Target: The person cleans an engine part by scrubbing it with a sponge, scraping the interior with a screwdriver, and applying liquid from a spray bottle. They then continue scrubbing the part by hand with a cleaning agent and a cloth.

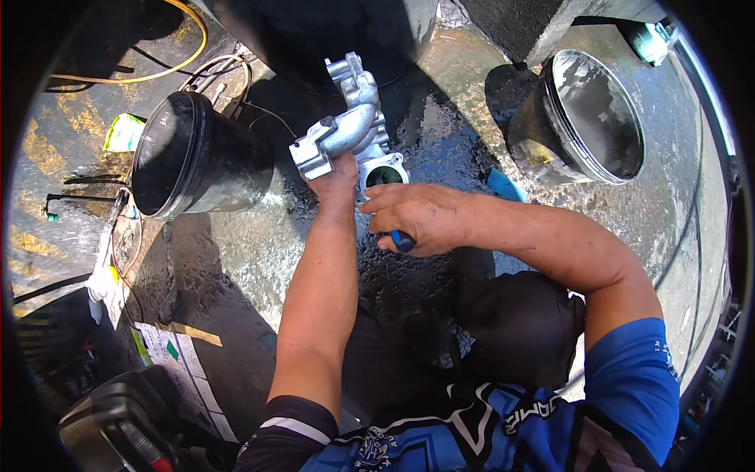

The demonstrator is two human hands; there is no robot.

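Observation:
My left hand is closed around the underside of a silvery cast-metal intake manifold, holding it tilted in front of me. The casting has curved pipes, flanged ends and a round opening on the side nearest my right hand. Closed beside that opening, my right hand grips a tool with a black-and-blue handle. Only the butt of the handle shows; its working end is hidden by the fingers and the casting.
A black bucket tilts at left, and another bucket stands at right. A large dark drum is ahead. Hoses and cables lie on the wet, dirty floor. A black-and-red machine part sits lower left, near printed paper.

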